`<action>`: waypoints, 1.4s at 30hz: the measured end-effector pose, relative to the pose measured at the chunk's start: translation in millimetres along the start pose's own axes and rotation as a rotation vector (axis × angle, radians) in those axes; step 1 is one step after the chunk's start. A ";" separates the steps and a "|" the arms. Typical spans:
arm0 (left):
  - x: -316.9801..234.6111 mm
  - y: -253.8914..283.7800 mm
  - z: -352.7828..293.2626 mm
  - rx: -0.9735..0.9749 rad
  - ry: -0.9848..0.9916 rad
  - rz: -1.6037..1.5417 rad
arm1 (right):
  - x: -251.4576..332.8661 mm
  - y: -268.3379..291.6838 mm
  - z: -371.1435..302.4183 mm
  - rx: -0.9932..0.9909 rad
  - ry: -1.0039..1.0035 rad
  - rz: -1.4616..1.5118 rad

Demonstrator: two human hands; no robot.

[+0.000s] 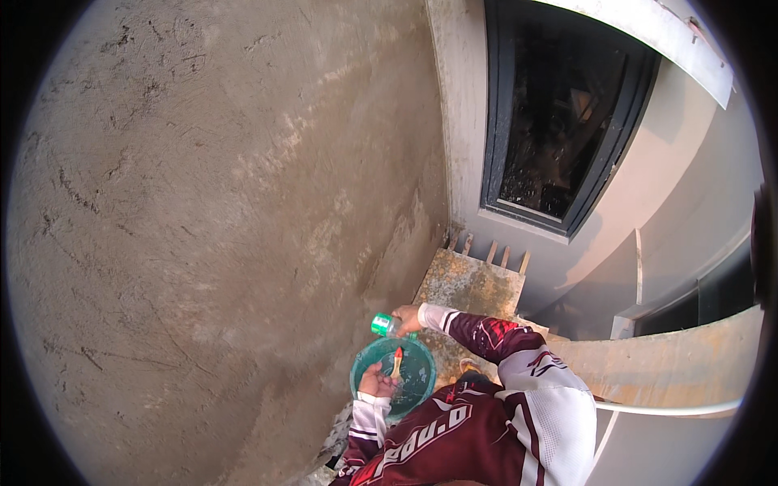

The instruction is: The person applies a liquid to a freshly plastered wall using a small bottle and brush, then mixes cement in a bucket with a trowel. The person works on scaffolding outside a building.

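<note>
My right hand (pixel 406 320) grips a clear bottle with a green end (pixel 382 325), tilted on its side above the far rim of a green bucket (pixel 429 369). Over the bucket's left side is my left hand (pixel 377 381), its fingers closed at the lower end of a small paintbrush (pixel 398 361) with a red tip and a pale wooden part. Liquid with pale flecks shows inside the bucket. Part of the bucket is hidden behind my left hand and sleeve.
A rough grey-brown plastered wall (pixel 203 202) rises close on the left. The bucket stands by a stained narrow board platform (pixel 470 283) with wooden slats at its far end. Beyond is a dark-framed window (pixel 559 121); a curved ledge (pixel 664 368) runs along the right.
</note>
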State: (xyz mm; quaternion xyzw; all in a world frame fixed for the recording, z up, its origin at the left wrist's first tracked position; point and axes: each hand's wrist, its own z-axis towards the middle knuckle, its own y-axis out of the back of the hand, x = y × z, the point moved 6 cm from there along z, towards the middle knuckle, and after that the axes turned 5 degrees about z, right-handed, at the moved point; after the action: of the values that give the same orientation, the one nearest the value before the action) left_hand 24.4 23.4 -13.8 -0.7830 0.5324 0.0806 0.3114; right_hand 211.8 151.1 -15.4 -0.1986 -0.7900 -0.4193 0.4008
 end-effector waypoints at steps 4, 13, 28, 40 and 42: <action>-7.9 -15.2 -17.7 0.024 0.001 0.020 | -10.6 -133.0 -11.3 0.258 -0.067 -0.342; -10.3 -31.2 -27.5 0.057 0.015 0.043 | -36.8 -179.8 -15.6 0.235 -0.174 -0.637; 11.2 -4.3 -2.3 -0.048 0.040 0.026 | -74.0 -25.9 -21.2 -0.323 -0.457 0.780; 12.8 19.9 -14.6 -0.109 0.009 -0.023 | -10.5 116.5 0.1 -0.632 -0.158 0.753; 15.6 16.5 -5.2 -0.094 0.026 -0.022 | -26.5 48.7 -2.4 -0.470 -0.083 0.433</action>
State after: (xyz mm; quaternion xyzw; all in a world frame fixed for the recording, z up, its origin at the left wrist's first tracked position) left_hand 15.3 4.2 -23.4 -0.8036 0.5235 0.0918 0.2680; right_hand 260.5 177.4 -11.3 -0.4661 -0.6266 -0.4870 0.3911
